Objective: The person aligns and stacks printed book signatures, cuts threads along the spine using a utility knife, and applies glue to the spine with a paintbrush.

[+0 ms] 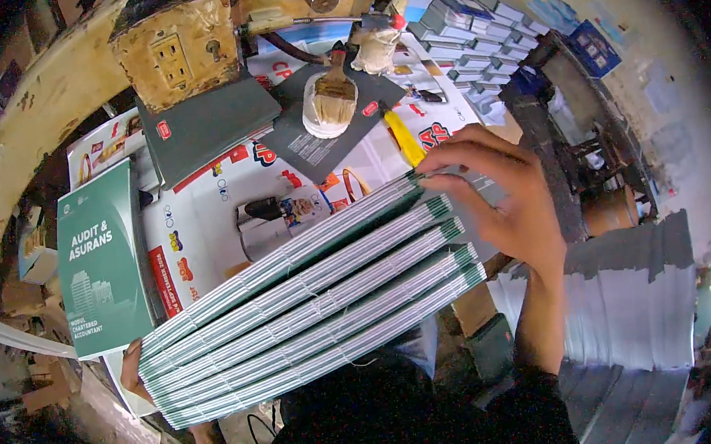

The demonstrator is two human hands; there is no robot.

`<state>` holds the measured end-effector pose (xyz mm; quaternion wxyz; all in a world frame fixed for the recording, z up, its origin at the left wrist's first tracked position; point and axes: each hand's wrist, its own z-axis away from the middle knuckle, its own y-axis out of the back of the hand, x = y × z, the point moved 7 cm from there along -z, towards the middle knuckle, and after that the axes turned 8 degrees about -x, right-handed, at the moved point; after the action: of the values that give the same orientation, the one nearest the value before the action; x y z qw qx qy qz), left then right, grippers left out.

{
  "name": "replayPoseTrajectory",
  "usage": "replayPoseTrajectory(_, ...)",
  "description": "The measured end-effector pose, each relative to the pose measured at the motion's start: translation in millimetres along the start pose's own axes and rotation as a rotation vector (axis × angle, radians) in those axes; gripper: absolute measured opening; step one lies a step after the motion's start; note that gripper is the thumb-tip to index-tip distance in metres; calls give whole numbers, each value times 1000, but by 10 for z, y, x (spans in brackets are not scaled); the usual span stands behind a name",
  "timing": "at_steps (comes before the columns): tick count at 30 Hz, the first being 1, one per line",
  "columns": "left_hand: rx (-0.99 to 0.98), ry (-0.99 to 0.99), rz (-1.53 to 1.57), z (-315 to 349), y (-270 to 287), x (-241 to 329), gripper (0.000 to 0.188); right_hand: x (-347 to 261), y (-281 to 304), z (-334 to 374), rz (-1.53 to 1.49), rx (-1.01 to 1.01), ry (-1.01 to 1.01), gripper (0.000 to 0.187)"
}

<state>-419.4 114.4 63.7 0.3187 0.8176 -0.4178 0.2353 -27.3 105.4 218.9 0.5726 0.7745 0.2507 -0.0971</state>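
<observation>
A thick stack of booklets (303,303) with white, green-edged spines crossed by stitching threads is held tilted before me, spines facing up. My right hand (502,201) is closed on its upper right corner, thumb and fingertips pinching the topmost booklet's end. At the stack's lower left end, my left hand (134,372) grips it; most of that hand is hidden beneath. The booklets fan apart slightly toward the right. Left of the stack, a green-covered book (105,261) lies on the table's edge, close to my left hand.
Behind lie dark grey covers (204,129), a brush (334,97) resting on a white glue tub (322,128), and a yellow cutter (403,137). Printed poster sheets (203,214) cover the table. Piled books (474,34) stand at the far right; a tall grey-white stack (604,310) stands right.
</observation>
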Motion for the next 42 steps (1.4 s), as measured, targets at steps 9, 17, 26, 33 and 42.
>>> replayPoseTrajectory(9,-191,103,163,121,99,-532,45,116,-152,-117,-94,-124,104,16)
replayPoseTrajectory(17,-57,4,155,-27,-45,-27,38,28,-178,-142,114,-230,81,13)
replayPoseTrajectory(26,-35,355,368,240,-38,-500,24,-675,-102,-238,175,40,268,25)
replayPoseTrajectory(33,-129,48,260,-157,-58,156,21,-873,-683,-515,-45,-409,454,26)
replayPoseTrajectory(42,-202,10,-53,-173,-58,152,26,-921,-718,-398,-45,-242,575,26)
